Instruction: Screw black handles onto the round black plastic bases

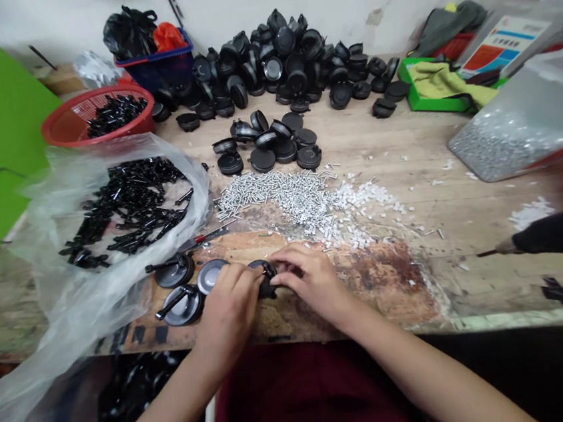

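Note:
At the near edge of the wooden bench point(463, 219), both my hands close on one small black round cap point(264, 274). My left hand point(228, 307) grips it from the left, fingers curled. My right hand point(309, 278) pinches it from the right. Just left of them lie three black discs with lever handles point(174, 270) point(183, 305) point(211, 274). A scatter of small silver pins point(285, 197) and white bits point(365, 199) lies just beyond my hands.
A clear plastic bag holding black levers point(125, 207) spreads at left. Behind it are a red basket point(95, 116), a blue basket point(160, 66) and a big heap of black caps point(286, 63). A clear bag of silver pins point(515, 133) and a black power screwdriver point(556, 236) sit at right.

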Action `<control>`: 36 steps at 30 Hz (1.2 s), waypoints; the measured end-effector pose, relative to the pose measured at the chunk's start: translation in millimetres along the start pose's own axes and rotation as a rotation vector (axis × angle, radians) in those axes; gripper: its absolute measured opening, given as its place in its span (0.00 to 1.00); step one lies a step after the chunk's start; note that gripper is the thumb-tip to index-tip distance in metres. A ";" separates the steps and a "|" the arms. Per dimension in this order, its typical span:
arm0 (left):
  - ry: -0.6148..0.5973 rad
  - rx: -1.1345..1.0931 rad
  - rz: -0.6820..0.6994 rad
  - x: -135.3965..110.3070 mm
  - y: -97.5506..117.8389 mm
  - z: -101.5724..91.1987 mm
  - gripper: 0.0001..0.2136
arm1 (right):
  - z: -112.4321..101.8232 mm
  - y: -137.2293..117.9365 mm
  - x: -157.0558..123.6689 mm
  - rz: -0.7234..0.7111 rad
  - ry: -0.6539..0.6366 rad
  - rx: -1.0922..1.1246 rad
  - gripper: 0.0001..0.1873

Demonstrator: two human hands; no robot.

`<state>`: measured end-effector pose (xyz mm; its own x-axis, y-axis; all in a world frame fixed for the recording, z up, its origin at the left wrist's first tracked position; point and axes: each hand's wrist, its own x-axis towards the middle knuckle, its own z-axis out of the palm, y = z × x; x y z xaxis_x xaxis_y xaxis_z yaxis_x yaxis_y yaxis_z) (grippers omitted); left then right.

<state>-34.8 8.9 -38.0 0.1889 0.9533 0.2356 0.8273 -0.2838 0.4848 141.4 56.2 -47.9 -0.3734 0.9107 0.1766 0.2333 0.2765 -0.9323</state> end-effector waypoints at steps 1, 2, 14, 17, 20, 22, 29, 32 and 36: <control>0.064 -0.119 -0.080 0.7 3.2 -2.9 0.07 | -3.9 -8.0 -3.8 -0.019 0.034 -0.019 0.13; 0.127 -0.243 -0.171 1.6 7.6 -6.1 0.06 | -7.4 -16.1 -7.9 -0.037 0.061 -0.041 0.16; 0.299 -0.699 -0.363 -0.1 49.3 -15.8 0.07 | -9.4 -46.3 -29.8 -0.160 0.021 -0.042 0.34; 0.297 -0.649 -0.296 -3.0 51.3 -21.3 0.09 | -15.7 -49.2 -30.2 -0.202 -0.023 -0.043 0.33; 0.283 -0.610 -0.235 -4.3 51.5 -25.7 0.11 | -19.7 -51.2 -30.4 -0.223 -0.055 -0.044 0.32; 0.267 -0.595 -0.206 -4.9 50.5 -26.7 0.11 | -20.8 -51.7 -30.7 -0.234 -0.061 -0.046 0.32; 0.233 -0.602 -0.204 -6.1 47.1 -25.5 0.10 | -20.2 -48.8 -32.9 -0.232 -0.067 -0.067 0.32; 0.221 -0.621 -0.225 -4.6 47.1 -26.3 0.10 | -20.0 -46.1 -33.6 -0.220 -0.070 -0.067 0.33; 0.190 -0.627 -0.241 -2.1 46.5 -27.1 0.08 | -22.0 -43.9 -32.4 -0.220 -0.095 -0.050 0.33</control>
<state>-11.1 -9.1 6.9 -0.1045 0.9788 0.1763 0.3625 -0.1276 0.9232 163.0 21.3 -5.7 -0.5025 0.7946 0.3407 0.1808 0.4819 -0.8573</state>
